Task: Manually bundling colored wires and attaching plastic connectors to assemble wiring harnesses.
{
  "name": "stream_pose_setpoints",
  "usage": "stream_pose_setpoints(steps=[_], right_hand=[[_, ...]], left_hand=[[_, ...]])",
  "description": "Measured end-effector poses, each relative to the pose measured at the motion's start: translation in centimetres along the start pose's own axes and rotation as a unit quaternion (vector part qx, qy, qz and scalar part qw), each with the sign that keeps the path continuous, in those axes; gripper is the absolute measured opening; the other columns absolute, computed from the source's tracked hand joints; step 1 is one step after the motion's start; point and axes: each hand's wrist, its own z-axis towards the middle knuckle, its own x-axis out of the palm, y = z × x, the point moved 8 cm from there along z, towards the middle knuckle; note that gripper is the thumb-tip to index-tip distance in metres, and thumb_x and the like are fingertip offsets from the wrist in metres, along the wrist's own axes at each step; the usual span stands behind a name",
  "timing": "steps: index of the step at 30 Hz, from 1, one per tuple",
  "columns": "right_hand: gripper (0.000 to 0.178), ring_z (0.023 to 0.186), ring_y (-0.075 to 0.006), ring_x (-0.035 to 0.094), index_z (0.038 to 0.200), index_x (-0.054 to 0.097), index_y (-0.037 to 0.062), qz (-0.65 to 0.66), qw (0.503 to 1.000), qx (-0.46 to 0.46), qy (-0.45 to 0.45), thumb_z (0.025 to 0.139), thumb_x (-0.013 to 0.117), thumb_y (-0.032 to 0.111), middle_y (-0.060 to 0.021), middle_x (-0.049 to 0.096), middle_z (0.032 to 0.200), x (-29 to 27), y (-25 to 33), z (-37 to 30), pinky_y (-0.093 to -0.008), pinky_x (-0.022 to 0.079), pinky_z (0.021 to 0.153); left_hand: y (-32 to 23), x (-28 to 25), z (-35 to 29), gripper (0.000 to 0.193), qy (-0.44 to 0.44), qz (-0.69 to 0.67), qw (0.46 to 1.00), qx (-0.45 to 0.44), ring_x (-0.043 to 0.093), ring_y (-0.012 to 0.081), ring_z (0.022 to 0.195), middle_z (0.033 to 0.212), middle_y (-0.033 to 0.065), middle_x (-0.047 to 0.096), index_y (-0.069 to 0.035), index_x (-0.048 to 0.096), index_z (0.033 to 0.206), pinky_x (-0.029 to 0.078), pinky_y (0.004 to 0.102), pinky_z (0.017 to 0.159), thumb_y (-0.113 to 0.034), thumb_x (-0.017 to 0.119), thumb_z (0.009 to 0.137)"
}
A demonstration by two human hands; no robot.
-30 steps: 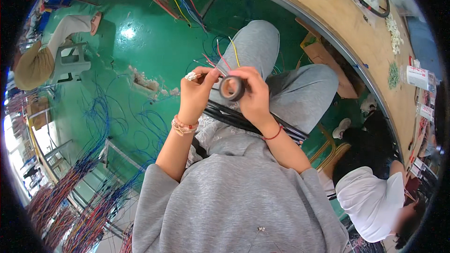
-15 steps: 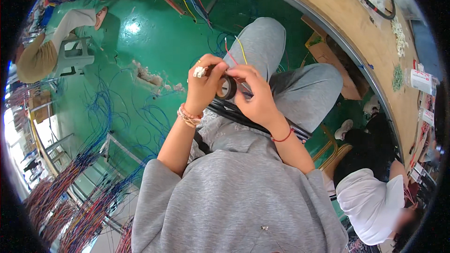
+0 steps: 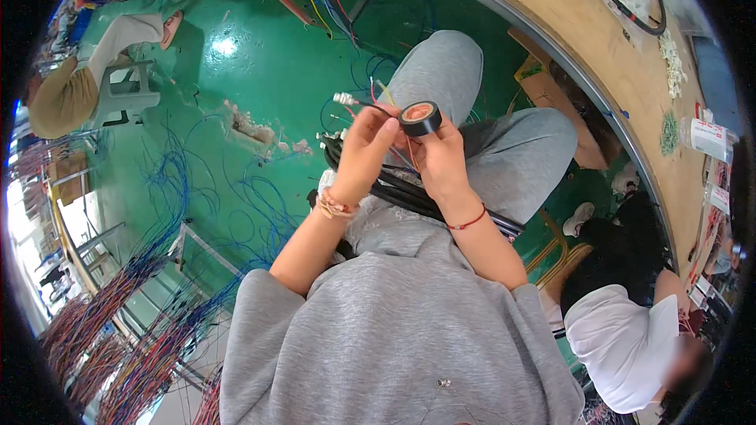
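Note:
Above my lap, my left hand (image 3: 365, 153) is closed on a thin wire harness, pinching it between thumb and fingers. A white connector (image 3: 344, 99) sticks out to the left past those fingers, and red and yellow wire ends (image 3: 380, 92) rise beyond them. Beside it, my right hand (image 3: 441, 159) grips a roll of black electrical tape (image 3: 422, 125), its brownish core facing up. The fingertips of both hands nearly meet at the wires. Thick black cables (image 3: 405, 198) lie across my lap beneath the hands, with small white connectors at their left end.
A wooden workbench (image 3: 543, 8) curves along the right, carrying white connectors and a black cable. Bundles of coloured wires (image 3: 118, 338) hang at lower left. A person in a white top (image 3: 618, 338) sits at lower right, and another sits on a stool (image 3: 126, 90) at upper left.
The tape roll has moved up and right, from between the palms to the top of my right hand. My left hand has turned, and the white connector now points out left beyond the fingers.

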Motion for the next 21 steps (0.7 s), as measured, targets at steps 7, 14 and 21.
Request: stream_pose_setpoints(steps=[7,14,21], right_hand=[[0.034,0.088,-0.0173,0.056,0.108,0.048,-0.0015,-0.325,0.925,-0.194,0.041,0.076,0.060,0.003,-0.0089,0.056,0.096,2.5,4.7,-1.5,-0.0273,0.045,0.080],[0.039,0.090,-0.0161,0.054,0.109,0.050,-0.0007,-0.456,0.870,-0.138,0.126,0.073,0.063,0.008,-0.0093,0.055,0.097,4.6,5.9,-0.4,-0.0284,0.045,0.078],[0.015,0.072,-0.0149,0.052,0.087,0.054,-0.0007,-0.485,0.856,-0.131,0.121,0.078,0.057,0.011,-0.0064,0.057,0.081,3.2,5.6,-0.3,-0.0276,0.042,0.063]], left_hand=[[1.5,-0.5,0.1,0.009,-0.065,-0.135,0.987,-0.051,0.054,0.0088,0.076,0.084,0.0007,0.053,-0.004,0.049,0.090,0.044,0.0225,0.067,-0.013,0.047,0.089],[0.1,0.7,0.1,0.007,0.032,0.139,0.988,0.056,0.045,0.0035,0.064,0.076,-0.0021,0.048,-0.004,0.046,0.089,0.038,0.0180,0.052,-0.010,0.045,0.090],[1.4,0.5,0.5,0.008,0.024,-0.047,0.998,-0.025,0.036,0.0003,0.056,0.065,-0.0063,0.045,-0.005,0.049,0.085,0.028,0.0161,0.048,-0.012,0.049,0.088]])
